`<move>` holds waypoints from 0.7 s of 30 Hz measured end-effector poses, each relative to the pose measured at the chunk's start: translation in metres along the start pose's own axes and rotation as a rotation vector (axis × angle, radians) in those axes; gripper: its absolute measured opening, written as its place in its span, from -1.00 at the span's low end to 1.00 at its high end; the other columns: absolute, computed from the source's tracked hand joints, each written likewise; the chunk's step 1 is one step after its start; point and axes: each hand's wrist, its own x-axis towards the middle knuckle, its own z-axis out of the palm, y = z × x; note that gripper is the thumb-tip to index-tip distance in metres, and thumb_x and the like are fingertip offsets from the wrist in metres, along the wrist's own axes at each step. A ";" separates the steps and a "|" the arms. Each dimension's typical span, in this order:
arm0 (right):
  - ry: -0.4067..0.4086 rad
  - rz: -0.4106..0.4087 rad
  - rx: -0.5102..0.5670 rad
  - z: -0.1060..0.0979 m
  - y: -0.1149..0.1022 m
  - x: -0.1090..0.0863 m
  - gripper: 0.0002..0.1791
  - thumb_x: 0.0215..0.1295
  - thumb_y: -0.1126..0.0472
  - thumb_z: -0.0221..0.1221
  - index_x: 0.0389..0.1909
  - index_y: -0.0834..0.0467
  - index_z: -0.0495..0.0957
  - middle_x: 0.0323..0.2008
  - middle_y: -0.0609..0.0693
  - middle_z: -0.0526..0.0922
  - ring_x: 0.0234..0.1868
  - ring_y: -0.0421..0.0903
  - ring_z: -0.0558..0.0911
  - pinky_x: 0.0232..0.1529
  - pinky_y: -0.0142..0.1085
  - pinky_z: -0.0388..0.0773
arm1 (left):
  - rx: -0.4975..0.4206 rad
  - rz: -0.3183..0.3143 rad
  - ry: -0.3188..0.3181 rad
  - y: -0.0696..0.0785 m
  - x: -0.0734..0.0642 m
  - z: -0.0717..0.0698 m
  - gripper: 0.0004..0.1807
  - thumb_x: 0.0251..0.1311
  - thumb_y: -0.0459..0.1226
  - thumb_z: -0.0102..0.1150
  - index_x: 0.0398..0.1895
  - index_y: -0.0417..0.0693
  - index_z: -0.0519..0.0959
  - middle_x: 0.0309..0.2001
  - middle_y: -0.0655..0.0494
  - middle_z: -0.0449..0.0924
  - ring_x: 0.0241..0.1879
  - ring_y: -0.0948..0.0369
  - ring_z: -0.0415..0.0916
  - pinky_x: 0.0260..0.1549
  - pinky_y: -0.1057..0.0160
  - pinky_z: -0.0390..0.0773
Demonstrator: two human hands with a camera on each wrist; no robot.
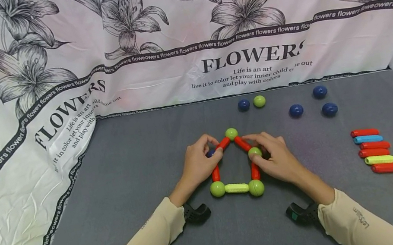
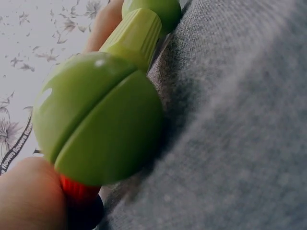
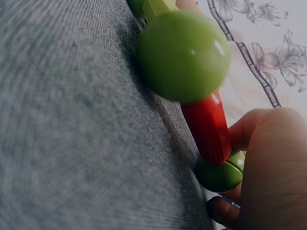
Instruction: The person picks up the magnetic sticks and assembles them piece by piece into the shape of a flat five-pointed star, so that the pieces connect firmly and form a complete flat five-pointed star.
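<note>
A five-sided frame of balls joined by rods lies on the grey table. Its top is a green ball [image 1: 231, 134] between two slanting red rods, and a yellow-green rod [image 1: 237, 188] forms the base between two more green balls. At the left corner my left hand [image 1: 200, 159] grips a blue ball [image 1: 210, 153], the thumb against the upper-left red rod [image 1: 223, 143]. My right hand [image 1: 274, 154] pinches the green ball [image 3: 218, 175] at the right corner, its index finger reaching along the upper-right red rod [image 1: 243, 143]. Fingers partly cover both side corners.
Several blue balls [image 1: 296, 111] and one loose green ball [image 1: 259, 101] lie along the back. To the right are two groups of red, blue and yellow-green rods [image 1: 380, 159]. A flower-printed cloth [image 1: 157, 77] hangs behind the table and down its left side.
</note>
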 end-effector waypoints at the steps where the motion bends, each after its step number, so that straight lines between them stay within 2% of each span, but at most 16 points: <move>1: 0.005 0.004 -0.001 0.000 0.000 0.000 -0.53 0.31 0.25 0.21 0.25 0.04 0.57 -0.27 -0.09 0.59 -0.41 -0.25 0.35 -0.16 -0.19 0.05 | 0.001 0.000 0.002 0.000 0.000 0.000 -0.90 0.30 -0.20 0.23 -0.17 0.05 0.59 -0.66 0.18 0.19 -0.71 0.28 0.06 -0.58 0.36 0.11; 7: 0.051 0.010 -0.014 0.000 -0.001 0.001 -0.58 0.39 0.20 0.23 0.25 0.14 0.56 -0.12 0.02 0.67 -0.36 -0.21 0.40 -0.16 -0.18 0.06 | 0.010 -0.016 0.047 0.001 0.000 0.001 -0.88 0.31 -0.18 0.26 -0.17 0.01 0.60 -0.66 0.17 0.18 -0.70 0.28 0.05 -0.59 0.35 0.09; 11: 0.041 0.010 0.009 -0.003 -0.001 0.000 -0.55 0.41 0.17 0.23 0.28 0.12 0.54 0.02 0.06 0.67 -0.18 -0.12 0.47 -0.11 -0.14 0.08 | -0.003 -0.004 0.100 0.000 0.002 0.002 -0.85 0.32 -0.14 0.29 -0.21 0.01 0.60 -0.61 0.12 0.24 -0.64 0.24 0.14 -0.54 0.34 0.16; 14: -0.021 -0.002 0.024 -0.006 -0.001 -0.001 -0.45 0.38 0.11 0.24 0.37 0.07 0.47 0.21 0.07 0.60 0.03 -0.04 0.46 -0.05 -0.10 0.08 | -0.044 0.019 0.136 -0.001 0.002 0.002 -0.85 0.34 -0.14 0.26 -0.22 -0.01 0.60 -0.47 0.04 0.34 -0.49 0.18 0.26 -0.40 0.29 0.26; 17: -0.110 -0.033 0.009 -0.008 -0.001 -0.002 -0.26 0.29 0.00 0.30 0.48 0.01 0.34 0.37 0.07 0.47 0.20 0.02 0.39 0.00 -0.08 0.06 | -0.082 0.037 0.143 -0.001 0.002 0.001 -0.84 0.36 -0.14 0.23 -0.20 -0.03 0.61 -0.28 -0.02 0.43 -0.31 0.12 0.37 -0.21 0.22 0.36; 21: -0.219 -0.064 -0.031 -0.009 -0.001 -0.002 0.08 0.08 -0.17 0.44 0.58 -0.05 0.14 0.50 0.05 0.29 0.30 0.06 0.32 0.05 -0.06 0.06 | -0.085 0.034 0.069 -0.002 -0.001 -0.001 -0.67 0.38 -0.02 0.17 -0.02 -0.06 0.59 -0.04 -0.07 0.50 -0.05 0.03 0.43 0.03 0.06 0.30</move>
